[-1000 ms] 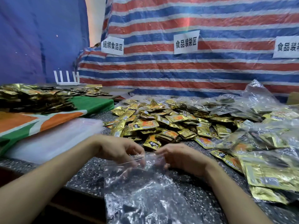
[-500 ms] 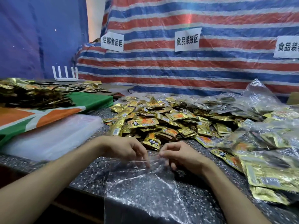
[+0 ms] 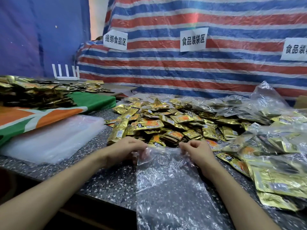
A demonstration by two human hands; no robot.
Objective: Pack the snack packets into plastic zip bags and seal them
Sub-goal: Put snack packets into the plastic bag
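A clear, crinkled plastic zip bag (image 3: pixel 166 183) lies flat on the speckled counter and hangs over its front edge. My left hand (image 3: pixel 127 150) pinches the bag's top left corner. At the top right corner my right hand (image 3: pixel 196 151) pinches the rim. The bag looks empty. Just beyond the bag's mouth lies a big heap of gold snack packets (image 3: pixel 159 123) with orange prints.
Filled clear bags of packets (image 3: pixel 269 146) pile up at the right. A stack of flat empty zip bags (image 3: pixel 54 135) lies at the left, beside a green, orange and white cloth (image 3: pixel 41 115) bearing more packets. A striped tarp with paper signs closes the back.
Both hands have moved apart along the bag's top edge, stretching the mouth wide, and pushed the bag a little farther toward the packet heap.
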